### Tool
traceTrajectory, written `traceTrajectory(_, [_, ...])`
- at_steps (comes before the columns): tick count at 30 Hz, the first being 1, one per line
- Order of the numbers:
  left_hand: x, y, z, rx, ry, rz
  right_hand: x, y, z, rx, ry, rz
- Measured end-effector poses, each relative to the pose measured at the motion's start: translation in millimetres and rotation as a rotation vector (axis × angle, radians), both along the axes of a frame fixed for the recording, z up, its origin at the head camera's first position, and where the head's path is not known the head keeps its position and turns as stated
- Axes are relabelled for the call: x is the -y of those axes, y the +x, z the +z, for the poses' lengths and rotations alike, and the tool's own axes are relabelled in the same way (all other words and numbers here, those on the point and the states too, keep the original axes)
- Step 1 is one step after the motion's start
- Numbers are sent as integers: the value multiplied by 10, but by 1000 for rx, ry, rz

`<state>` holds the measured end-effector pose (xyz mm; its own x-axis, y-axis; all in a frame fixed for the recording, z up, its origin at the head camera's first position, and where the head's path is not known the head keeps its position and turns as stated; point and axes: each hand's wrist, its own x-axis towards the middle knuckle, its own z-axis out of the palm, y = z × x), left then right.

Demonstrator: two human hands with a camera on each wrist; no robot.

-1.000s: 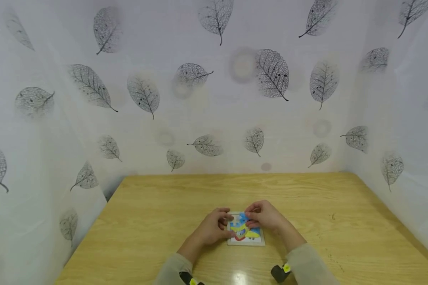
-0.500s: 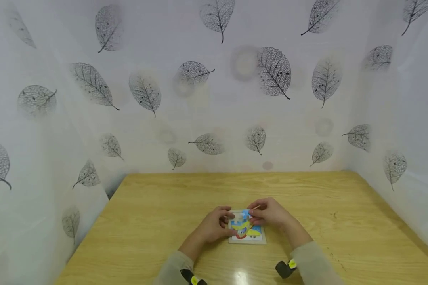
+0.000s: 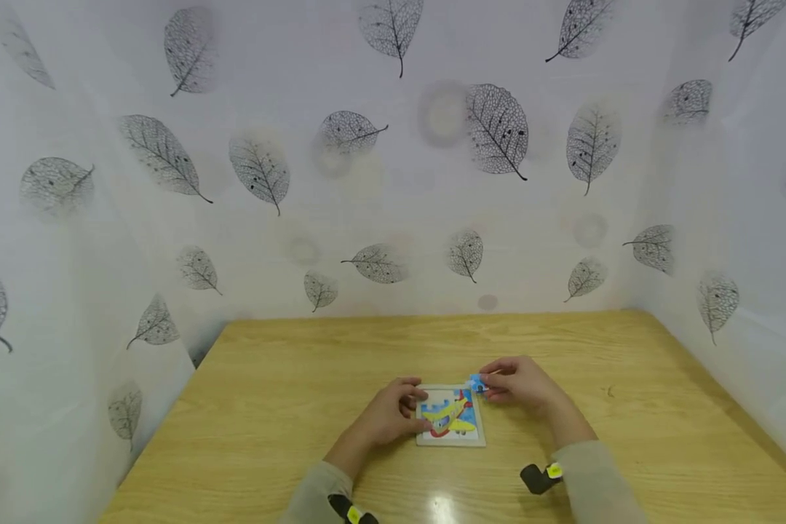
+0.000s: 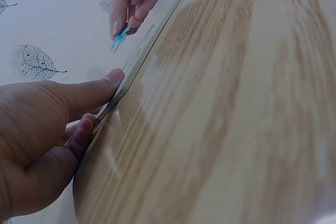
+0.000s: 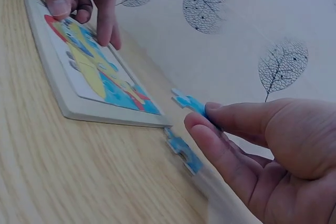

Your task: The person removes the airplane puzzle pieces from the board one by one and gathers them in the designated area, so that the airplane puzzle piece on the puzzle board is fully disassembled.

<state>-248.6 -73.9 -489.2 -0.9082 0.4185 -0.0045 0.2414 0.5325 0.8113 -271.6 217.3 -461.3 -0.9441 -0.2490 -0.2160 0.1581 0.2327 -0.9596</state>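
A square jigsaw puzzle board [image 3: 450, 442] with a pale frame and a yellow-and-red airplane picture lies on the table. Blue pieces border a bare pale area at its upper left. My left hand [image 3: 391, 413] holds the board's left side, thumb on top and fingers curled at the edge, as the left wrist view shows. Beyond the board's far right corner, my right hand [image 3: 520, 382] pinches a blue puzzle piece [image 5: 191, 103] between thumb and finger. A second blue piece [image 5: 184, 152] shows below those fingertips, close to the frame's corner in the right wrist view.
The wooden table [image 3: 314, 349] spreads around the board. Behind it and at both sides hang pale curtains [image 3: 393, 204] printed with dark leaves. A black wrist device [image 3: 538, 478] sits by the right sleeve.
My right hand has moved right and away from the board, carrying blue from its upper part past the far right corner. My left hand stays at the board's left edge.
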Motion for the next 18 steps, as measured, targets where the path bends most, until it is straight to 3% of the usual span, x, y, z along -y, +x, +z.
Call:
traceTrajectory(7, [32,23,15,13,-7,3,-154,1,-29,0,20,-22])
traceTrajectory(18, [12,3,20,13,-12,-1,-467,23,-17,-28,142,-71])
